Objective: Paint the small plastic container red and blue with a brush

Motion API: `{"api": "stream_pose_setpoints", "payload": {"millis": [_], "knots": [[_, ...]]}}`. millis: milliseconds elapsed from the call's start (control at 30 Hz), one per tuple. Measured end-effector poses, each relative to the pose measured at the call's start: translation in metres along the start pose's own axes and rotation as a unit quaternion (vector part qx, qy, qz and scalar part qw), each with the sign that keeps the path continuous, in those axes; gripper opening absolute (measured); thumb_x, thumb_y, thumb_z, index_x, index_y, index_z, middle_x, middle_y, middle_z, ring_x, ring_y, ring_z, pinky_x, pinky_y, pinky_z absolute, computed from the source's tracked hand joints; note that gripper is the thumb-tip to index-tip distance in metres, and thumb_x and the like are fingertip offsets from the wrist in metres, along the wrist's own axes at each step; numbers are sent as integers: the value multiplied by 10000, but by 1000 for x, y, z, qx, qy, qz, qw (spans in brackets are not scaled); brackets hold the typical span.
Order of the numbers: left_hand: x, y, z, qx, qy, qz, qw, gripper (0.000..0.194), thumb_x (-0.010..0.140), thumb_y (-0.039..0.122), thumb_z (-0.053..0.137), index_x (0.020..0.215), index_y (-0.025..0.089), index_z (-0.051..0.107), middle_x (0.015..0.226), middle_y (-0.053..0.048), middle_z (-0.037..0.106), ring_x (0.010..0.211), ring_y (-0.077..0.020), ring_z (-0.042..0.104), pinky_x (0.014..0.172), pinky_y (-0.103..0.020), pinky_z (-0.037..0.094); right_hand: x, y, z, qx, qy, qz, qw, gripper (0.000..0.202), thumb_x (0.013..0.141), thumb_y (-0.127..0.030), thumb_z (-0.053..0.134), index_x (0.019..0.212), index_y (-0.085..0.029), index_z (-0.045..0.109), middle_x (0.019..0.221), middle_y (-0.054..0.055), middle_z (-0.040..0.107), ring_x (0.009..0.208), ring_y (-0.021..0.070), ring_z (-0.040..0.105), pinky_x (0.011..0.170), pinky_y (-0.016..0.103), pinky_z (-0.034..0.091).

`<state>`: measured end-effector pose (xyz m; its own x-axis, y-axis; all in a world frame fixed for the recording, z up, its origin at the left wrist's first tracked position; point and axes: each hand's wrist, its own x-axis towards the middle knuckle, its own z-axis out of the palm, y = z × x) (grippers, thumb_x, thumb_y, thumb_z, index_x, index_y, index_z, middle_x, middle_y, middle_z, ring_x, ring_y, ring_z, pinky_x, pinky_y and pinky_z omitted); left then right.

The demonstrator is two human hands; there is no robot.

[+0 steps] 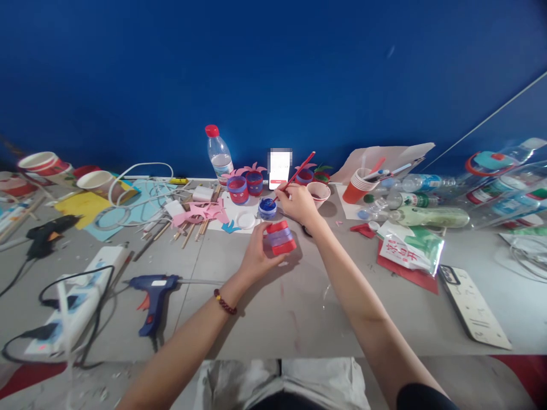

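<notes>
My left hand grips a small red and purple striped cylinder, tilted on its side above the table. In my right hand is a red paintbrush, its lower end at the mouth of a small open jar of blue paint. A round white lid lies left of the jar. Behind it stand painted cups with faces. A paper cup of dark liquid is just beyond my right hand.
A blue glue gun and a white power strip lie at left. Pink paper scraps lie by a water bottle. At right are red cups with brushes, plastic bottles and a phone.
</notes>
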<state>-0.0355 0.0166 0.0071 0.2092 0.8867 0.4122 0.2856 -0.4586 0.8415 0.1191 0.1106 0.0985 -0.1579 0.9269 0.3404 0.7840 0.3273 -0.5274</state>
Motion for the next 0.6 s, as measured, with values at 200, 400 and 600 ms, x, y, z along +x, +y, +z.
{"api": "stream_pose_setpoints", "payload": {"millis": [200, 400, 600], "knots": [[0, 1, 0, -1, 1, 2, 1000, 772, 708, 399, 838, 1347, 322, 411, 1316, -105, 524, 1207, -330, 551, 962, -531, 498, 2, 6, 2, 30, 24, -6, 999, 264, 954, -252, 524, 845, -194, 757, 1069, 64, 769, 1029, 222, 705, 910, 300, 510], [1, 2, -1, 5, 1, -2, 1000, 777, 701, 398, 844, 1340, 320, 408, 1307, -104, 530, 1202, -328, 554, 957, -529, 500, 0, 0, 2, -14, 0, 7, 1000, 270, 951, -279, 533, 844, -178, 759, 1019, 93, 770, 982, 241, 711, 862, 318, 521], [0, 0, 0, -2, 0, -1, 1000, 784, 703, 396, 845, 1350, 321, 408, 1327, -109, 517, 1215, -328, 548, 969, -533, 497, 1, 4, 4, 31, 29, -15, 999, 260, 955, -251, 523, 870, -185, 760, 1046, 74, 767, 1025, 217, 703, 916, 298, 509]]}}
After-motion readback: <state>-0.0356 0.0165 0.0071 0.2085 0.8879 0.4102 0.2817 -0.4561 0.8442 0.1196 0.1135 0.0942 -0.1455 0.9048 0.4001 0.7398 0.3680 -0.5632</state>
